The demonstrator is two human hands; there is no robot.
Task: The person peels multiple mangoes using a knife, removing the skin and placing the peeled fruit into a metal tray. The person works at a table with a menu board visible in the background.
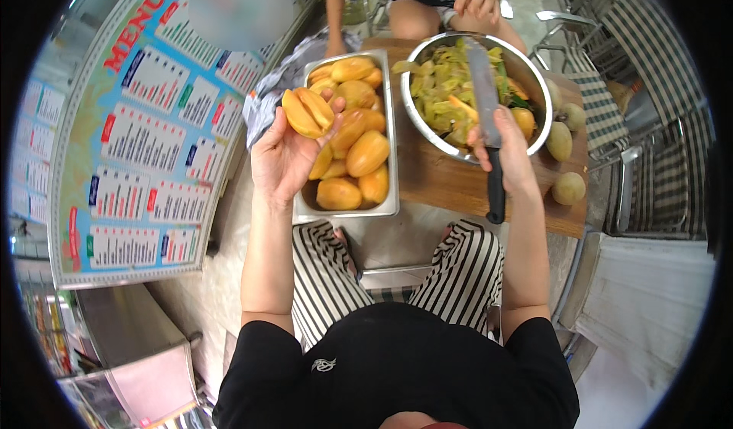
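Note:
My left hand (289, 157) holds up a peeled yellow mango (308, 112) with a deep lengthwise cut, over the left edge of a steel tray (393, 159). Several peeled mangoes (367, 153) fill that tray. In my right hand (511, 154) is a large knife (484, 91) with a black handle, its wide blade pointing away from me above a round steel bowl (544, 76). Green and yellow peels (435, 88) are heaped in the bowl, with an orange-yellow mango piece (522, 124) at its right side.
Unpeeled mangoes (568, 188) lie on the wooden table (435, 182) right of the bowl. Across it sits another person (415, 19), one hand near a grey cloth (275, 94). A menu board (154, 137) stands at left; checkered chairs (592, 94) are at right.

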